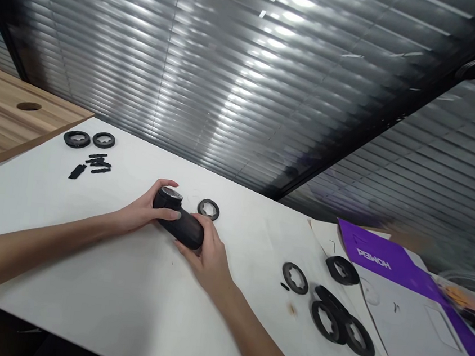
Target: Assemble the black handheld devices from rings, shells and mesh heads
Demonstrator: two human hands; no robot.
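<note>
Both my hands hold a black handheld device (181,224) lying on the white table (83,275). My left hand (144,211) wraps its round head end, thumb and fingers curled around it. My right hand (207,257) grips the rounded handle end from below. A black ring (208,209) lies on the table just beyond the device, untouched.
Two black rings (88,140) and small black pieces (94,164) lie at far left. Several black rings (334,307) lie at right, near a purple-and-white sheet (400,280). A wooden desk (1,119) with a hole adjoins at left. Blinds stand behind.
</note>
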